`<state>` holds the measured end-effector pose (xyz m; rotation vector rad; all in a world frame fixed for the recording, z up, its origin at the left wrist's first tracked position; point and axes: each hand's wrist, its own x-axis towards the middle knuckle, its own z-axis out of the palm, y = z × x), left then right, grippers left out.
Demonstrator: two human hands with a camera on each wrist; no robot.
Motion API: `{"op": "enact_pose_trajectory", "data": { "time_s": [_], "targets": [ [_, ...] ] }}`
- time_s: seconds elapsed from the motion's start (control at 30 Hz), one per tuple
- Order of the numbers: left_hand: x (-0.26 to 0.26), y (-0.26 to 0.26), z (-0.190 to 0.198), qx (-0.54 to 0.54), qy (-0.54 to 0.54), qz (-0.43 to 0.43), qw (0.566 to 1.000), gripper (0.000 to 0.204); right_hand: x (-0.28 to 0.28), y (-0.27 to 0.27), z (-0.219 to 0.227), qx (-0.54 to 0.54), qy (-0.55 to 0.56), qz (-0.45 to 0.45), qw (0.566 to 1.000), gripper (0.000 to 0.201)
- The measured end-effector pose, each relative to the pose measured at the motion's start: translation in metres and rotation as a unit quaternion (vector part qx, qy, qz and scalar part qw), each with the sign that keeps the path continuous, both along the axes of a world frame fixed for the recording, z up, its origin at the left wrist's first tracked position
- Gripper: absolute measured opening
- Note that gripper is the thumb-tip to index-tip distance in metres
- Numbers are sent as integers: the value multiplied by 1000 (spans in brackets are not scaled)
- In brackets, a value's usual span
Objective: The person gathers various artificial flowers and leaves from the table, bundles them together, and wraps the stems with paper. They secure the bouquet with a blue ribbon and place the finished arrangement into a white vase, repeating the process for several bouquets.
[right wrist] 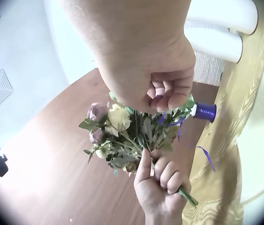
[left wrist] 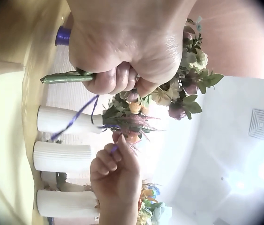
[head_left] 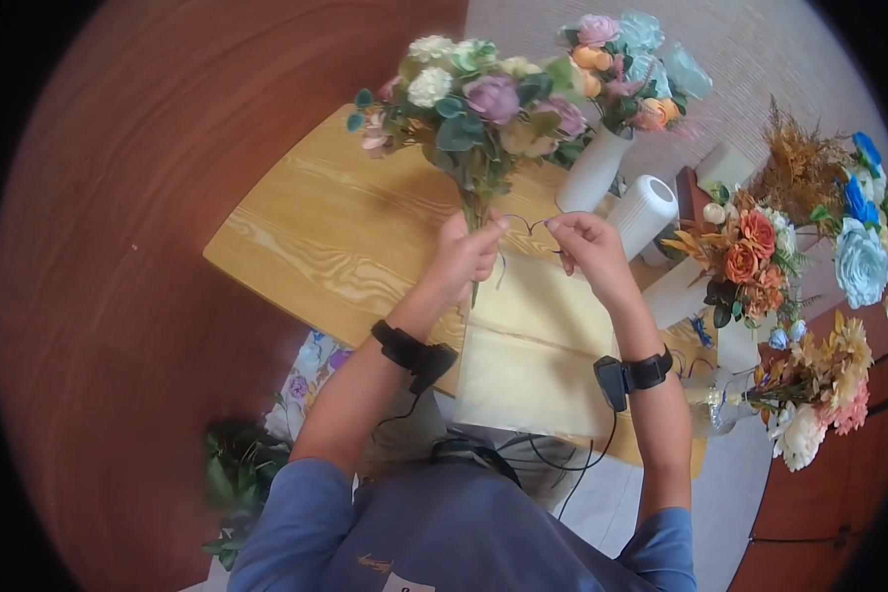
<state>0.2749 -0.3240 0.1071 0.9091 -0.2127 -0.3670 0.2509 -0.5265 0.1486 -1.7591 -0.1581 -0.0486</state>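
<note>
My left hand (head_left: 461,259) grips the green stems (left wrist: 66,78) of a bouquet of artificial flowers (head_left: 483,104), with purple, white and pink blooms spreading above the fist. The stem ends stick out below the fingers. To the right, my right hand (head_left: 590,249) pinches a thin purple ribbon (left wrist: 78,115) between thumb and fingertips. The ribbon runs in a loose curve from the stems across to that hand, and a free end (right wrist: 207,158) dangles in the right wrist view. A spool of purple ribbon (right wrist: 205,112) stands on the table beyond the hands.
Pale wrapping sheets (head_left: 533,375) lie on the wooden table (head_left: 335,217) below my hands. White vases (head_left: 644,212) line the back right, one with blue and orange flowers (head_left: 631,69). More flower bunches (head_left: 750,257) crowd the right side. Green leaves (head_left: 237,479) sit at lower left.
</note>
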Motion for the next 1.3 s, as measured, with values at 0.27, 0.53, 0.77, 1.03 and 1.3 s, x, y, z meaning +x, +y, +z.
{"op": "enact_pose_trajectory", "data": {
  "time_s": [0.27, 0.53, 0.77, 1.03, 1.3],
  "targets": [
    [-5, -13, -6, 62, -44, 27, 997, 60, -9, 30, 10, -3, 1, -2, 1000, 19],
    [-13, -21, -9, 108, -87, 34, 990, 39, -13, 42, 13, -25, -33, -13, 999, 18],
    [-12, -22, -14, 100, -21, 1, 995, 19, -16, 52, 19, -6, -39, 18, 999, 19],
    [-3, -32, -52, 106, -97, -9, 990, 23, -20, 99, 0, -132, -198, 27, 971, 18],
    [-1, -26, -62, 107, -148, 7, 983, 24, -24, 130, -3, -269, -285, 7, 920, 22]
  ]
}}
